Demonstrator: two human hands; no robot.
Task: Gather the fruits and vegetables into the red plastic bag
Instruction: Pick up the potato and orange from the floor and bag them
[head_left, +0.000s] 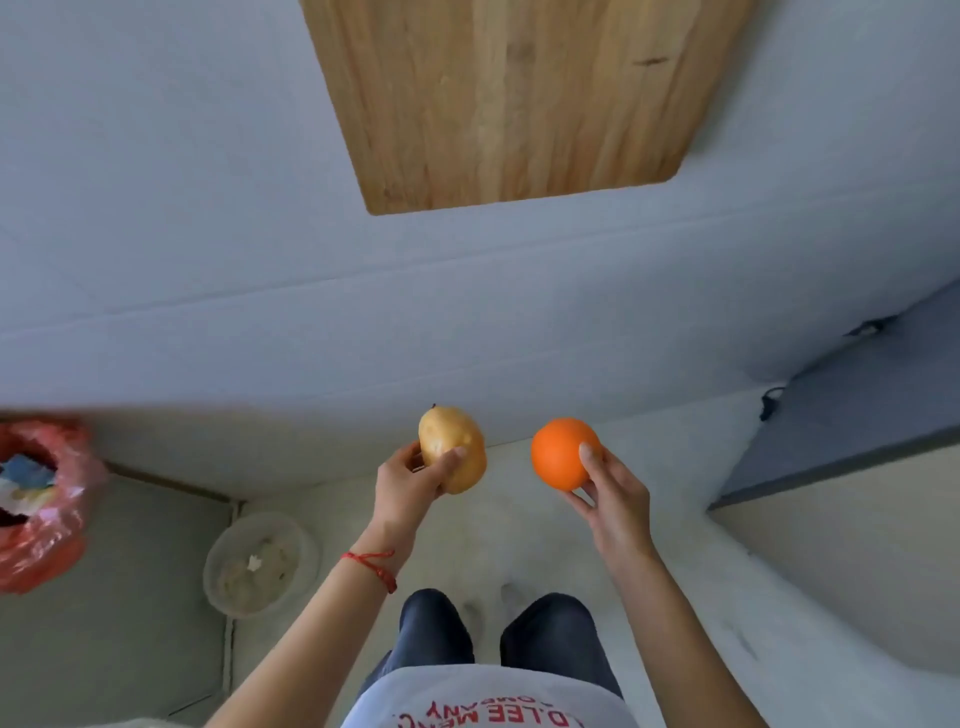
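The red plastic bag (39, 504) sits at the frame's nine o'clock edge, well apart from both hands, its mouth open and showing blue and pale contents that are too blurred to name. The pear (453, 448), yellow-brown with a short dark stem at its twelve o'clock end, is held up in the left hand (408, 486); the thumb lies across the front of the fruit and the fingers curl round its far side. At the pear's three o'clock, near but not touching it, the orange (563, 453) is gripped in the right hand (615, 501), thumb on its front and fingers wrapped underneath. Both fruits are held in the air, just at the near edge of the pale worktop (208, 260). A red string bracelet (371, 566) circles the left wrist. A wooden cutting board (519, 98) lies on the worktop at twelve o'clock, well apart from the hands. On the floor at seven o'clock stands a round white bin (260, 564) with scraps inside. The person's dark trouser legs (436, 634) show at six o'clock, above a light shirt with red lettering.
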